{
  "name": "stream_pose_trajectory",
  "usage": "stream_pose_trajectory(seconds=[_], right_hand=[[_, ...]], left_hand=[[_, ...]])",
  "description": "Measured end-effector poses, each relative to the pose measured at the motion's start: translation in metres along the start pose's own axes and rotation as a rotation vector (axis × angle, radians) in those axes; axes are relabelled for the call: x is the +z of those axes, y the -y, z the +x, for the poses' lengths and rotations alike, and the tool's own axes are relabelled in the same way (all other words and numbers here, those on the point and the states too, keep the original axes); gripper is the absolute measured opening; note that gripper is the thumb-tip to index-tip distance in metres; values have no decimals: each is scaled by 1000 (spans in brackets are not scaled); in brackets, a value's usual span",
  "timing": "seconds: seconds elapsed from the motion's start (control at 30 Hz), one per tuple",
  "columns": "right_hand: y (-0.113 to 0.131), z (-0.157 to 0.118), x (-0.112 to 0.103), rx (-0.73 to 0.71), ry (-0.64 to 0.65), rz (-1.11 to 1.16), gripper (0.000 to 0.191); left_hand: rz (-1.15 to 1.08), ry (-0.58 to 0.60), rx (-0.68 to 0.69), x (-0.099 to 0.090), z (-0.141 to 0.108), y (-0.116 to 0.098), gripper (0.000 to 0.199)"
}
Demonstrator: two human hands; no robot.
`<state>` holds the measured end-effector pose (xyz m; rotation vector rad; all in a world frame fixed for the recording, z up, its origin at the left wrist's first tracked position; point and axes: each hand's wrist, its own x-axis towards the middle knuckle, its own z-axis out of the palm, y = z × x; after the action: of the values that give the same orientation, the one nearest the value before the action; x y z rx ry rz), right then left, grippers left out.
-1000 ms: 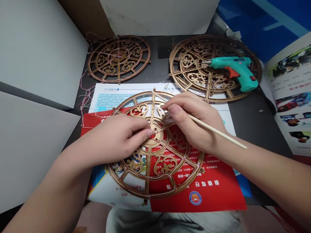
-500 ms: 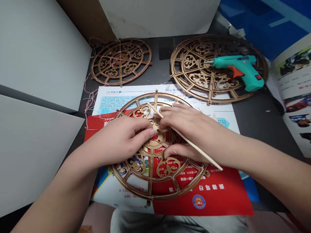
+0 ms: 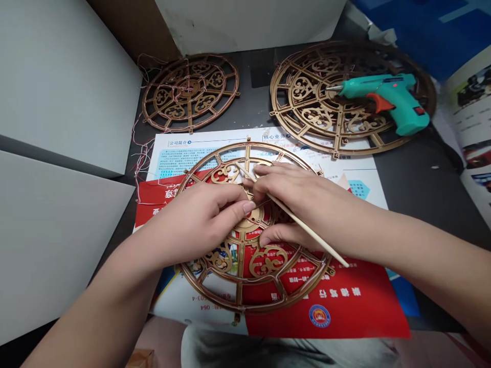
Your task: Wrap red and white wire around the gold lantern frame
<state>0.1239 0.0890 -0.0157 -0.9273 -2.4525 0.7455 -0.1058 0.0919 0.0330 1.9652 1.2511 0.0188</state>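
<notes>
Since the gilt fretwork wheel (image 3: 268, 260) looks light but brittle, our left hand (image 3: 203, 220) rests its fingertips by the hub (image 3: 245, 224) while our right hand (image 3: 303, 199) pinches a wooden skewer (image 3: 330, 249).

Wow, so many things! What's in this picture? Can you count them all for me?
Lattice wheel: one, gold, under the hands on the leaflet.
Large lattice wheel: one, gold, top right.
Small lattice wheel: one, bronze, top left.
Thin wires: many, pink and white, on and beside the small wheel.
Hot glue gun: one, teal with orange trigger, lying on the large wheel.
Printed leaflet: one, red, white and blue, under the front wheel.
Magazine: one, colourful, right edge.
Panels: two, pale grey, left.
Box: one, white, top.
Table: one, dark, under everything.
Thin wooden stick: one, pale, held in the right hand.
Left hand: one, on the wheel's middle.
Right hand: one, on the wheel.
</notes>
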Motion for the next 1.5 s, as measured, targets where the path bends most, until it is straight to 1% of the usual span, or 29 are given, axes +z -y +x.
stream_pose_trajectory(seconds=[0.23,0.57,0.87,1.17,1.33,1.5], right_hand=[[1,0,0,0,10,13,49],[-3,1,0,-28,-5,24,52],[-1,1,-1,3,20,11,48],[-4,-1,3,-22,-15,15,50],[-2,0,1,-22,-7,11,51],[-1,0,-1,-25,-2,13,46]], left_hand=[[-60,-3,-24,0,-1,3,37],[-71,-18,-22,1,-2,2,40],[-86,-18,-26,2,-3,1,39],[-76,-25,-22,2,-3,1,38],[-91,-25,-18,3,-4,0,39],[-103,-30,-35,3,-2,-1,38]])
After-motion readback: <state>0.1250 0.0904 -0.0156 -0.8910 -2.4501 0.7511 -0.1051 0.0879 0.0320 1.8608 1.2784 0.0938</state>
